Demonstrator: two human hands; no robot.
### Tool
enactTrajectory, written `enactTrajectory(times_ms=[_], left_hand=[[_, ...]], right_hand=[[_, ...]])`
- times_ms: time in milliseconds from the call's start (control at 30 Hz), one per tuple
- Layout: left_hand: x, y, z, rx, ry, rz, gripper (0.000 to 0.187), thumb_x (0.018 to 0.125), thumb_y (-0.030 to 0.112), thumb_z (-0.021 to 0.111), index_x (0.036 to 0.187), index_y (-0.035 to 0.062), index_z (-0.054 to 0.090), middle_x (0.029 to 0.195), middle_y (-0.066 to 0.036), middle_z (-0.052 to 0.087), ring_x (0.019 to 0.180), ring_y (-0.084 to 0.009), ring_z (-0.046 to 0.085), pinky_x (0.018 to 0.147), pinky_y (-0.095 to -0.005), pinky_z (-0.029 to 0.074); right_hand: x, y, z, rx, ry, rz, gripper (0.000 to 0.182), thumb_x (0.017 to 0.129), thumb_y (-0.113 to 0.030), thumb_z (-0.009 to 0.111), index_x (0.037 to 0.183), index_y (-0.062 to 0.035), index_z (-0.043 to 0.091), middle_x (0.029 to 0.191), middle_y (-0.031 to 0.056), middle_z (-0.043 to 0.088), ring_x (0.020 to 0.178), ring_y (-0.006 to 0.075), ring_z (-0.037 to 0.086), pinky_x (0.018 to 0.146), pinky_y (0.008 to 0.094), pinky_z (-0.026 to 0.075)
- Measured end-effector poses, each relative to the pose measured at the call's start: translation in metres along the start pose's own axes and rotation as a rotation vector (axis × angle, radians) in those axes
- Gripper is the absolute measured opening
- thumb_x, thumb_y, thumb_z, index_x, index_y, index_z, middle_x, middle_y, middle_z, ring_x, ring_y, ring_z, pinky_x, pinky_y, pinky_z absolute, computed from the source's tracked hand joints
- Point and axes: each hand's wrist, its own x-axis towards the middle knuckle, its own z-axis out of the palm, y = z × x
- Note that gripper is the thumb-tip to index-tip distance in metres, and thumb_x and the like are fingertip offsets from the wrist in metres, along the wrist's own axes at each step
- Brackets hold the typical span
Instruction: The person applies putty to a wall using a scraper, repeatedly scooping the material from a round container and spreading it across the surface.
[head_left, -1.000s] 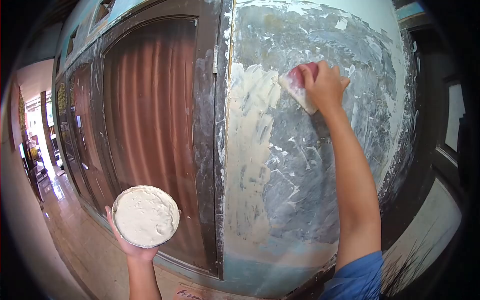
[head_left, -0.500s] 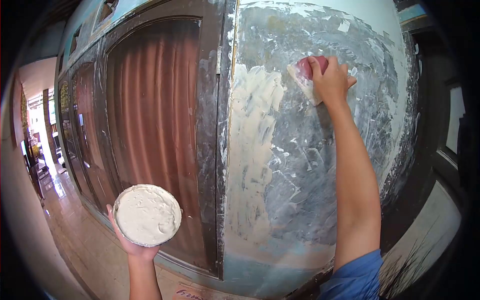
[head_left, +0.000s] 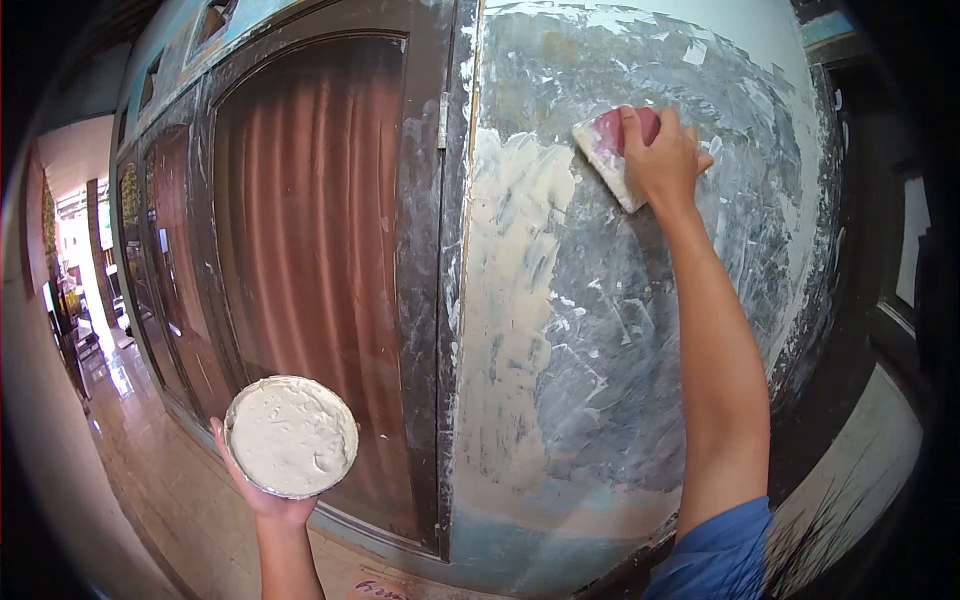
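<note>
Head view: vs. a sec ago, the R hand (head_left: 665, 165) & its spreader (head_left: 602, 150) sit a bit higher on the wall (head_left: 620, 350), w/ the pale ridge along the blade's lower-L edge showing more clearly. For the work that prob. means a stroke or reposition nr the top R margin of the pale coat (head_left: 515, 210), mid-job, as the coat fills only a strip on the L of the patch & most of the grey to its R shows thin smears & flecks. R hand is closed round the spreader's pinkish-red part, thumb over the near face, other fingers curled at the far side; the blade is tilted, also smeared w/ pale paste. Can't tell if its edge is touching the wall or just off it. L hand (head_left: 280, 505) is part-open, cupped palm-up under the bowl (head_left: 352, 440), thumb up along its L side; fingers underneath mostly hidden. Bowl's low L in view, in front of the door (head_left: 425, 250) w/ the reddish curtain (head_left: 310, 220), approx. level & well apart from the spreader. Paste (head_left: 290, 430) inside is thick, uneven on top, nr the rim, so there's prob. plenty for more coats.
</note>
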Motion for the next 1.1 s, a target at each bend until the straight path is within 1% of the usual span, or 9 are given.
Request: enactTrajectory(times_ms=[167, 233, 300, 433, 500, 633, 733, 1000, 1100], left_hand=[[0.0, 0.004, 0.009, -0.036, 0.001, -0.003, 0.077, 0.103, 0.074, 0.041, 0.147, 0.0134, 0.059, 0.146, -0.01, 0.062, 0.13, -0.0352, 0.061, 0.11, -0.0556, 0.05], [0.001, 0.004, 0.009, -0.051, -0.016, 0.004, 0.076, 0.103, 0.073, 0.041, 0.147, 0.0134, 0.059, 0.147, -0.011, 0.062, 0.13, -0.0357, 0.061, 0.111, -0.0565, 0.05], [0.003, 0.004, 0.008, -0.042, -0.042, -0.013, 0.076, 0.103, 0.072, 0.042, 0.147, 0.013, 0.059, 0.147, -0.011, 0.062, 0.13, -0.0362, 0.061, 0.112, -0.057, 0.049], [0.006, 0.006, 0.015, -0.046, -0.074, -0.021, 0.075, 0.103, 0.072, 0.042, 0.147, 0.0131, 0.06, 0.148, -0.011, 0.061, 0.131, -0.0368, 0.061, 0.113, -0.0584, 0.048], [0.01, 0.004, 0.02, -0.148, 0.009, -0.053, 0.083, 0.1, 0.078, 0.04, 0.151, 0.0152, 0.055, 0.151, -0.013, 0.058, 0.133, -0.043, 0.058, 0.106, -0.0704, 0.049], [0.009, -0.01, 0.025, -0.003, -0.288, -0.226, 0.096, 0.094, 0.087, 0.035, 0.156, 0.0152, 0.047, 0.155, -0.018, 0.052, 0.135, -0.0494, 0.055, 0.096, -0.0798, 0.05], [0.015, -0.037, 0.034, -0.265, -0.334, -0.559, 0.11, 0.085, 0.096, 0.038, 0.163, 0.0187, 0.038, 0.162, -0.028, 0.039, 0.135, -0.0709, 0.042, 0.09, -0.0881, 0.046], [0.02, -0.09, 0.048, -0.321, -0.572, -0.617, 0.116, 0.082, 0.1, 0.036, 0.164, 0.0189, 0.034, 0.165, -0.027, 0.034, 0.139, -0.0717, 0.035, 0.092, -0.088, 0.045], [0.013, -0.094, 0.062, -0.24, -0.465, -0.628, 0.114, 0.083, 0.102, 0.022, 0.16, 0.0205, 0.042, 0.159, -0.026, 0.045, 0.131, -0.0693, 0.047, 0.092, -0.0866, 0.045]], right_hand=[[-0.027, -0.009, 0.005, 0.006, -0.145, -0.381, 0.047, 0.1, -0.057, 0.061, 0.103, -0.0101, 0.068, 0.093, 0.0129, 0.07, 0.1, 0.0321, 0.062, 0.093, 0.0534, 0.033], [-0.019, -0.012, 0.001, -0.035, -0.193, -0.351, 0.051, 0.1, -0.059, 0.06, 0.105, -0.009, 0.069, 0.096, 0.0115, 0.071, 0.102, 0.0315, 0.061, 0.095, 0.0537, 0.032], [-0.003, -0.009, 0.001, -0.108, -0.096, -0.004, 0.057, 0.1, -0.062, 0.059, 0.11, -0.006, 0.067, 0.101, 0.0107, 0.073, 0.108, 0.0323, 0.061, 0.096, 0.0549, 0.032], [0.012, 0.003, -0.013, -0.116, -0.075, 0.101, 0.064, 0.102, -0.065, 0.054, 0.118, -0.0039, 0.064, 0.107, 0.0155, 0.075, 0.116, 0.0352, 0.061, 0.099, 0.0586, 0.03], [0.014, 0.006, -0.021, -0.099, -0.077, 0.089, 0.062, 0.104, -0.062, 0.056, 0.115, -0.0018, 0.062, 0.104, 0.0173, 0.074, 0.11, 0.0387, 0.062, 0.095, 0.0577, 0.037], [0.009, 0.001, -0.04, 0.263, -0.046, -0.279, 0.046, 0.103, -0.048, 0.065, 0.109, -0.0025, 0.06, 0.1, 0.0177, 0.07, 0.097, 0.0409, 0.064, 0.084, 0.0517, 0.049], [-0.015, -0.035, -0.078, 0.308, -0.15, -0.555, 0.034, 0.101, -0.038, 0.068, 0.103, -0.0056, 0.059, 0.097, 0.0154, 0.066, 0.092, 0.0378, 0.064, 0.08, 0.048, 0.052], [-0.077, -0.074, -0.138, 0.285, -0.484, -0.973, 0.015, 0.095, -0.024, 0.068, 0.102, -0.0134, 0.061, 0.091, 0.0042, 0.064, 0.089, 0.0248, 0.065, 0.073, 0.0394, 0.054], [-0.101, -0.074, -0.152, 0.285, -0.539, -0.978, 0.015, 0.089, -0.018, 0.067, 0.103, -0.0191, 0.063, 0.089, -0.0013, 0.062, 0.09, 0.0205, 0.065, 0.07, 0.0368, 0.053]])
